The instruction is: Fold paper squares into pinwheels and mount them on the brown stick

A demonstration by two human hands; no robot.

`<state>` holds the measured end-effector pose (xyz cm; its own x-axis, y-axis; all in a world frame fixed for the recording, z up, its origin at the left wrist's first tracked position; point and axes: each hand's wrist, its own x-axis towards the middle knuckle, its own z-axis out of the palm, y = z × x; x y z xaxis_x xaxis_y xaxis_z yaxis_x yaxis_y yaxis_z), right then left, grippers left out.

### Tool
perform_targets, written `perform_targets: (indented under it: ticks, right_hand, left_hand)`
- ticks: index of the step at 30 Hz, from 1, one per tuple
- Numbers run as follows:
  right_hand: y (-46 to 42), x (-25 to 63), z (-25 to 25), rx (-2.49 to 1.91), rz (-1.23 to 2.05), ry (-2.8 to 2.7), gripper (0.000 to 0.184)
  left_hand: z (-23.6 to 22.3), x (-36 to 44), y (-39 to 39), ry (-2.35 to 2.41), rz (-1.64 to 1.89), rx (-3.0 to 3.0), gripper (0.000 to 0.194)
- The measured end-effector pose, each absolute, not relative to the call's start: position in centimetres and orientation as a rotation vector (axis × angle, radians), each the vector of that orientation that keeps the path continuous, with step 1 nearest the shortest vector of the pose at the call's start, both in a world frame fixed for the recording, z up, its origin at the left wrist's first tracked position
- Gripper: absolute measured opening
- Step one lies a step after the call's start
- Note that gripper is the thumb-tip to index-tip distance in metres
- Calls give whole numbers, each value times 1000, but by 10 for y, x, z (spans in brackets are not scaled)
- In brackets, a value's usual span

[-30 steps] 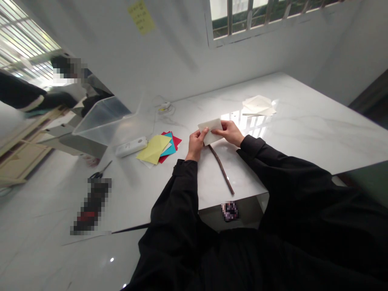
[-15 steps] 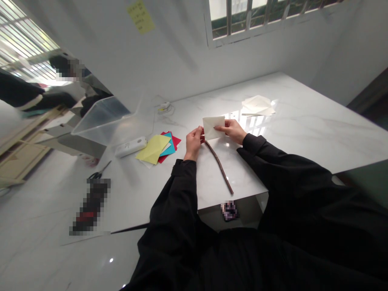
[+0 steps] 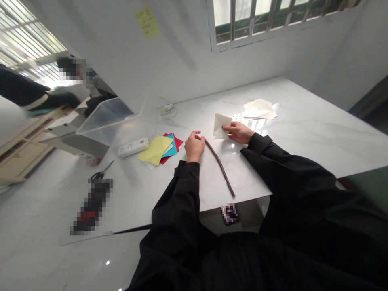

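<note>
While the right hand (image 3: pixel 240 133) pinches a folded white paper (image 3: pixel 221 126) by its right side, the left hand (image 3: pixel 194 146) rests apart from it, low on the desk (image 3: pixel 318 137). Right-hand fingers (image 3: pixel 226 127) lie closed on the paper, narrow grip, with the paper out at the fingertips. It is folded to a pointed, roughly triangular shape; whether its lower edge touches the desk, cannot tell. Left-hand fingers (image 3: pixel 197 133) loosely curled, open, holding nothing, tips just beside the upper end of a dark, slightly bent twig (image 3: pixel 220 167). The twig lies on the desk, running down toward the near edge between the hands.

Left of the left hand: a small pile of colored paper (image 3: pixel 163 148), yellow on top, teal and red beneath. Beside that, a white rectangular device (image 3: pixel 133 147), then a clear plastic bin (image 3: pixel 109 121) lying tilted on its side near the desk's far left corner. Black-handled scissors (image 3: pixel 101 175) further left. Past the right hand, loose pale paper sheets (image 3: pixel 260 110) lie well apart on the desk. A small cable (image 3: pixel 166 109) sits near the far wall. A co-worker (image 3: pixel 72 76) stands at far left, blurred, hands not readable.
</note>
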<state>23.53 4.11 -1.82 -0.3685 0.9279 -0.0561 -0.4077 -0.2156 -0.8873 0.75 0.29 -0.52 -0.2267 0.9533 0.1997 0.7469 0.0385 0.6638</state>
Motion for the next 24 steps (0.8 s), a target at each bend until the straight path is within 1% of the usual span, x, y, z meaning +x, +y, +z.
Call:
perform_targets:
  ticks: [3, 7, 12, 16, 18, 20, 24]
  right_hand:
    - [41, 239, -18, -727, 1772, -975, 37]
    - [42, 241, -20, -681, 1777, -950, 40]
    - [42, 241, -24, -678, 1780, -1025, 36]
    - [42, 241, -25, -678, 1791, -1102, 38]
    - [42, 240, -26, -698, 1797, -1146, 41]
    - [42, 238, -27, -722, 1784, -1185, 45]
    - [42, 235, -26, -766, 1693, -1241, 53]
  left_hand:
    - [-6, 5, 4, 2053, 970, 1701, 32]
    - [-8, 8, 5, 2069, 944, 1727, 30]
    - [-7, 13, 2, 2040, 842, 1851, 45]
    - [-5, 10, 4, 1995, 934, 1740, 45]
    - [-5, 8, 7, 1857, 1042, 1584, 43]
    - [-6, 8, 10, 1623, 1122, 1392, 42]
    - [-1, 9, 8, 1200, 1132, 1105, 44]
